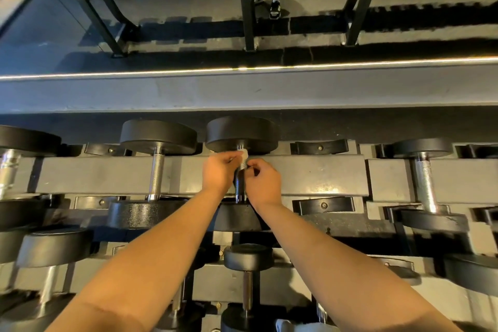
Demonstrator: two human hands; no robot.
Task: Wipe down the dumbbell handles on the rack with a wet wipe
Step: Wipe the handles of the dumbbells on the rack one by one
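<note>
On dark handle point(240, 183), crumpled white wipe point(244, 156).

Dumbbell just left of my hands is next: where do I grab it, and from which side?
Wrap the knurled middle of its handle from above. It lies across the rack beam, with broad heads blocking both ends, so only the top of that stretch is open.

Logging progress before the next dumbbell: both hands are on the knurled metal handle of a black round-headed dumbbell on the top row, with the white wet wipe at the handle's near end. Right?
Not quite. The head view shows the white wet wipe at the far end of the knurled metal handle, by the back head. The rest holds: left hand and right hand are on it.
</note>
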